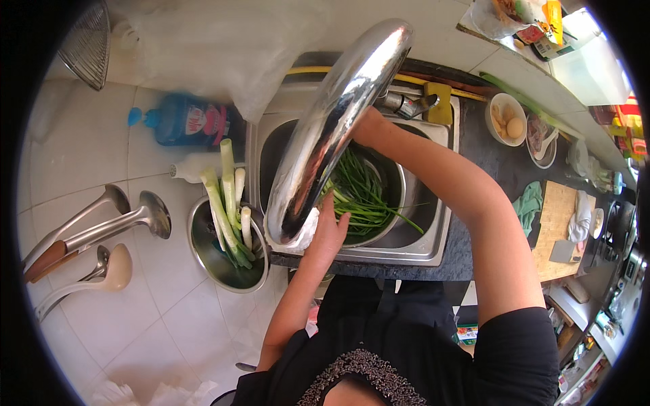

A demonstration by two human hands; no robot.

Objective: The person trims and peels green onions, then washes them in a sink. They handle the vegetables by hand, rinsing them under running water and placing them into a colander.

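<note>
A metal basin (401,190) sits in the stainless steel sink (431,243) with long green leafy stalks (363,203) in it, some hanging over its rim. My left hand (330,226) is at the near left of the basin, its fingers against the pale stalk ends; the big chrome faucet (340,132) covers part of it. My right hand (368,127) reaches to the far side of the basin, with its fingers hidden behind the faucet. White foam or cloth, I cannot tell which, lies beside my left hand.
A steel bowl (195,254) of leeks (228,203) stands left of the sink, below a blue detergent bottle (188,122). Ladles (155,213) hang on the tiled wall. Rightward are a yellow sponge (437,104), a bowl with eggs (493,114), a green cloth (529,203) and a cutting board (553,223).
</note>
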